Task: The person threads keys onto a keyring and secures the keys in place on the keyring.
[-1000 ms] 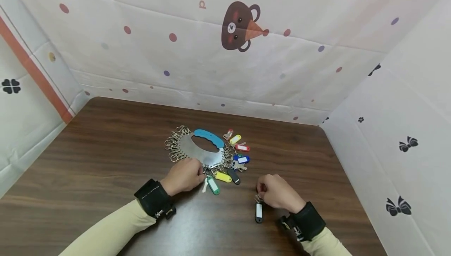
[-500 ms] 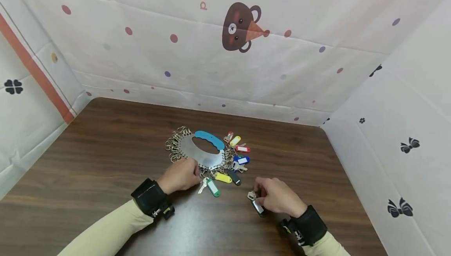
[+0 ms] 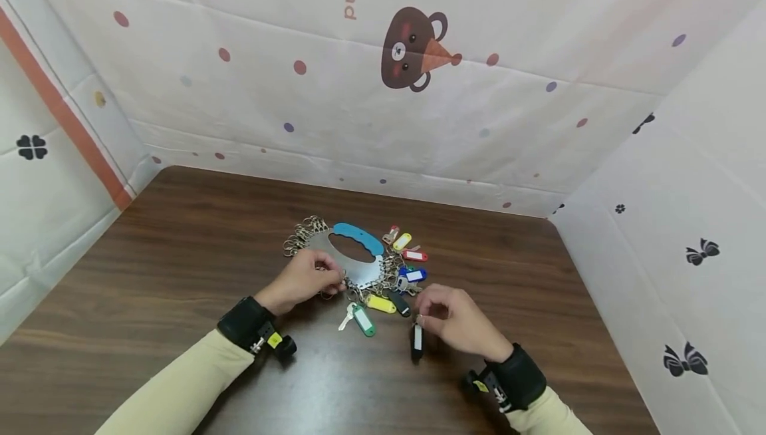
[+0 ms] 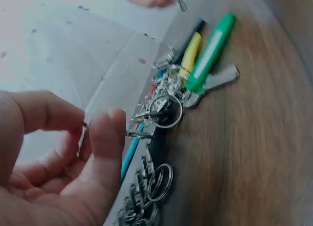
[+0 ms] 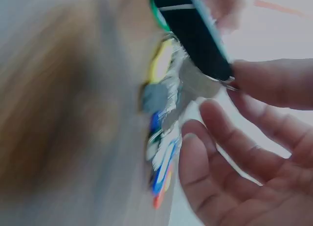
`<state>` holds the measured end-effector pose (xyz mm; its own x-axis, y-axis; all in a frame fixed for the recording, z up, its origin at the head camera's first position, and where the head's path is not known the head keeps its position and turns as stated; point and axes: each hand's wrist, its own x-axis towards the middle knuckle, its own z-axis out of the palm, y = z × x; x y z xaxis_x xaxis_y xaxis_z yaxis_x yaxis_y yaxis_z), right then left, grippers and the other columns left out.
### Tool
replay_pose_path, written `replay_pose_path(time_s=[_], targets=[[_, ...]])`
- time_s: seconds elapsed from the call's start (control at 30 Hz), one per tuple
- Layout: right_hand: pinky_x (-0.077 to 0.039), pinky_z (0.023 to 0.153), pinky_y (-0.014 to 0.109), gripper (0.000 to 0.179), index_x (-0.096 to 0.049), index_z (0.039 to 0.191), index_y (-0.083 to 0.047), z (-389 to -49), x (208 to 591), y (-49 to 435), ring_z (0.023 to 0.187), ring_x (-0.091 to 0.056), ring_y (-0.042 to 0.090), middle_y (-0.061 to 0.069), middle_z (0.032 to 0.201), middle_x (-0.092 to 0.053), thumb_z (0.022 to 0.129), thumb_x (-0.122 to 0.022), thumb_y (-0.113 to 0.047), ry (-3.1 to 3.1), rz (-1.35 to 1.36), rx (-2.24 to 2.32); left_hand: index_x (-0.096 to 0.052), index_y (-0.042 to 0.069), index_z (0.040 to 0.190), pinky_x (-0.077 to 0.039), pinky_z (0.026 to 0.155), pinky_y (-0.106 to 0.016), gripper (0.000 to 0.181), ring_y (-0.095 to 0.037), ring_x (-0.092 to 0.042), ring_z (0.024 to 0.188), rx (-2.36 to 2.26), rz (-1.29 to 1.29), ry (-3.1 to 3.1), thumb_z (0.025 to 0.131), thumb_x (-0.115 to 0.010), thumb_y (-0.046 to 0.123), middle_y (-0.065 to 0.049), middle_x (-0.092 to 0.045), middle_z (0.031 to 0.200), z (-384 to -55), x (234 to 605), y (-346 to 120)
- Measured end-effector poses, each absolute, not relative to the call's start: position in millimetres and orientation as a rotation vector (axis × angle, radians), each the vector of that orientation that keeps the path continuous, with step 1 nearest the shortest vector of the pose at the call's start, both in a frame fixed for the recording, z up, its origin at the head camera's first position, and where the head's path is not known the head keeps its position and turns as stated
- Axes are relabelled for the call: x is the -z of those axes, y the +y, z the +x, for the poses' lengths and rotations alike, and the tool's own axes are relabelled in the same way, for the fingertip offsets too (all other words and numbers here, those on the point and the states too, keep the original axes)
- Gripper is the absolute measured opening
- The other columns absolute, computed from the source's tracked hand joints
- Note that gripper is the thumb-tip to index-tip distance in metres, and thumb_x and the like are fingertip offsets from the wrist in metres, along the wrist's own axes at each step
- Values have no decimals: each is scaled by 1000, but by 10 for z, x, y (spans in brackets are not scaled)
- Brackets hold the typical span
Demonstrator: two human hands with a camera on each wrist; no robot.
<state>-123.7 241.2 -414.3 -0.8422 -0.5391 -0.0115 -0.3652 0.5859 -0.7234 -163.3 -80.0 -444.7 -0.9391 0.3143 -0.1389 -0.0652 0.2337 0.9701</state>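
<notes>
A metal key holder plate with a blue handle lies on the table, fringed with snap hooks and split rings. At its near edge my left hand pinches a small metal snap hook between thumb and forefinger; the fingertips hide part of it. My right hand pinches the ring of a black key tag, which hangs down to the right of the holder. In the right wrist view the black tag is blurred, with a key beside it.
Tags with keys hang from the holder's right side: green, yellow, another black tag, blue, red. Bare hooks line its left side. A printed white cloth stands behind the wooden table.
My right hand has moved left toward the holder, carrying the black key tag off the table. The left hand has shifted slightly left and away from me, along the hooks.
</notes>
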Motion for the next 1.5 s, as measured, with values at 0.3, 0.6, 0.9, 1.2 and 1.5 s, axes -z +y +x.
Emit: replay_pose_path(time_s=[0.3,0.6,0.9,1.2,1.5], targets=[[-55,93,29,15,-67,87,-11,-1438,4052,2084,101,-68,18,12,108,-77,101,-65,-9,2391,-742,1333,-61,-17,116,-64,84,-31,22,-17,-78,88,-2091,155,1692,98,-65,-4,-14,-79,99,-1690,4551,-805],[-54,85,28,11,-71,89,-12,-1543,4070,1903,91,-64,16,6,98,-73,100,-68,-11,2384,-737,1330,-55,-21,123,-64,86,-36,31,-21,-79,90,-2131,151,1584,98,-64,-6,-20,-79,102,-1701,4581,-788],[-51,76,26,10,-72,90,-13,-1588,4068,1827,85,-60,16,1,90,-68,99,-69,-10,2394,-754,1295,-50,-24,123,-65,82,-33,36,-21,-80,86,-2124,188,1556,96,-66,-5,-8,-79,90,-1689,4596,-795],[-46,68,25,9,-71,91,-8,-1744,4125,1662,79,-56,14,3,89,-67,99,-67,-9,2404,-713,1246,-45,-25,130,-65,81,-30,40,-17,-79,84,-2126,216,1565,99,-61,-4,-5,-77,91,-1684,4609,-749],[-42,67,23,13,-68,92,-8,-1812,4200,1473,78,-55,14,4,90,-65,102,-62,-5,2418,-776,1202,-41,-17,122,-66,72,-36,33,-19,-79,77,-2187,318,1642,100,-61,-5,-3,-78,91,-1609,4641,-652]])
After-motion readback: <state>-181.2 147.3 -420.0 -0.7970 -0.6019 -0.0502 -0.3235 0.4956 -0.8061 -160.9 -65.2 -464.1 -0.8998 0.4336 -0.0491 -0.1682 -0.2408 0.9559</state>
